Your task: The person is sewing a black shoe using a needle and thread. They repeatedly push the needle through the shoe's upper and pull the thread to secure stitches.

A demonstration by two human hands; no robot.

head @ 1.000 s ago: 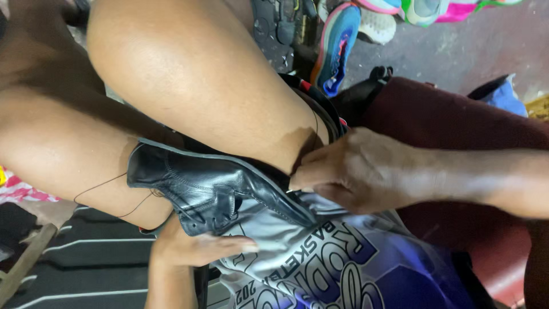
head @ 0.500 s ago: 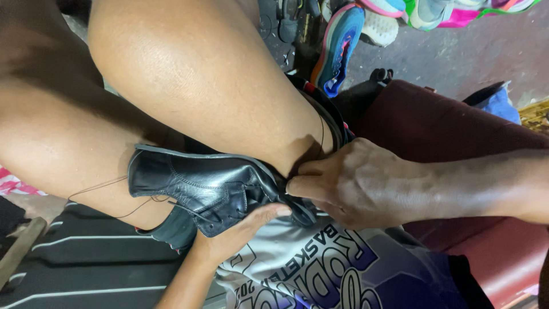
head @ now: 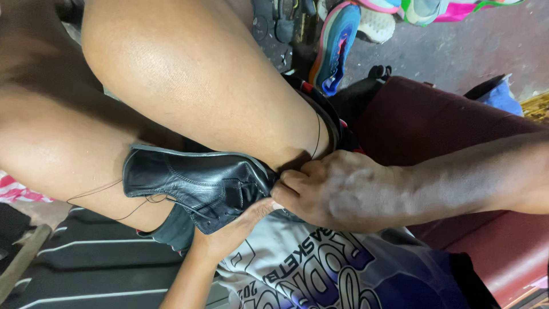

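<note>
A black leather shoe (head: pixel 194 186) lies wedged between my bare thighs, its sole side against my leg. My left hand (head: pixel 231 232) reaches up from below, its fingers pressed against the shoe's underside near the opening. From the right, my right hand (head: pixel 337 189) comes in with its fingers curled tight on the shoe's rear edge. A thin dark thread (head: pixel 97 189) trails from the shoe across my thigh, and another strand (head: pixel 318 134) runs up my leg near the right hand. Whatever the right fingertips pinch is hidden.
A maroon seat (head: pixel 457 131) is under me on the right. A printed grey and purple shirt (head: pixel 320 269) covers my lap. Colourful sneakers (head: pixel 337 40) and sandals lie on the concrete floor at the top. Striped dark cloth (head: pixel 86 269) is at lower left.
My left hand has moved up from the shirt to the shoe's underside. The right hand has stayed clamped on the shoe's rear edge, shifting slightly left.
</note>
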